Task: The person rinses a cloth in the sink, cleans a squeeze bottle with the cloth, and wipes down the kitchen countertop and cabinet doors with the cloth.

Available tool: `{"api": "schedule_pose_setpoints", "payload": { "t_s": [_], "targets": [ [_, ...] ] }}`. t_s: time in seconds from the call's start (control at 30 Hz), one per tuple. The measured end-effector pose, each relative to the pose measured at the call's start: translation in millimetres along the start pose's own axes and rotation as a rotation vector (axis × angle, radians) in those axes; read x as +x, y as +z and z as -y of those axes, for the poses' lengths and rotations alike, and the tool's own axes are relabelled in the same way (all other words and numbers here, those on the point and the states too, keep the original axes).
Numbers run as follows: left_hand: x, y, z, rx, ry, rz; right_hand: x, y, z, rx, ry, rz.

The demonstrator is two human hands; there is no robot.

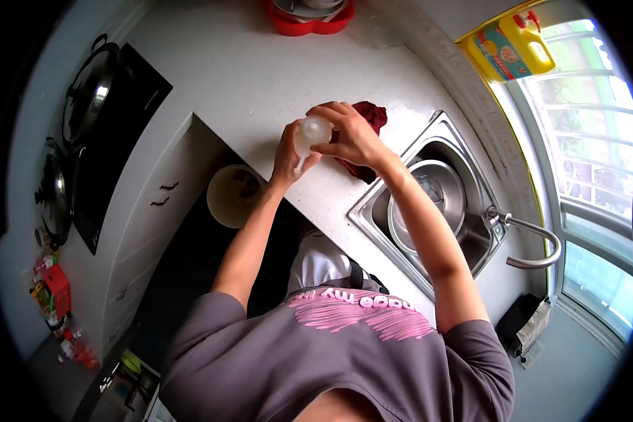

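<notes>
Over the counter, both hands are around a small translucent white container (314, 129) with a round top, seen from above. My left hand (287, 156) is wrapped round its left side, and a narrow white part sticks out by the thumb. On the right, the fingers and thumb of my right hand (352, 136) close on the container's top edge. Its lower body is mostly hidden by the hands. A crumpled dark red cloth (373, 116) lies on the counter beside and partly behind my right hand.
To the right, a steel sink (439, 137) holds a metal basin (436, 184), with a curved faucet (541, 243) at its edge. A yellow jug (517, 46) stands by the window. A red tray (309, 24) of dishes sits at the back. Lidded pots (91, 95) rest by the black cooktop (130, 119); a bin (225, 200) stands below.
</notes>
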State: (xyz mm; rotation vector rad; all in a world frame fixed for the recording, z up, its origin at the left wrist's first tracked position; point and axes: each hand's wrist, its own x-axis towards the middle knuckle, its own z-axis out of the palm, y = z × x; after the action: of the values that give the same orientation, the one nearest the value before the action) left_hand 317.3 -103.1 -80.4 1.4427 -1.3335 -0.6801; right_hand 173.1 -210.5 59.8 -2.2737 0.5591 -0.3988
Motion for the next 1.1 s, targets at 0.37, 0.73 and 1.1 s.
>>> {"api": "schedule_pose_setpoints", "payload": {
  "t_s": [0.37,0.73,1.1],
  "targets": [
    [45,-10,-200,-0.611,-0.025,0.780,-90,-135,63,0.733,-0.036,-0.022],
    [38,75,-230,-1.503,-0.495,1.641,-149,-162,77,0.858,-0.264,-0.140],
    [18,96,-250,-1.812,-0.600,1.708,-168,-170,82,0.833,-0.136,-0.198]
  ]
}}
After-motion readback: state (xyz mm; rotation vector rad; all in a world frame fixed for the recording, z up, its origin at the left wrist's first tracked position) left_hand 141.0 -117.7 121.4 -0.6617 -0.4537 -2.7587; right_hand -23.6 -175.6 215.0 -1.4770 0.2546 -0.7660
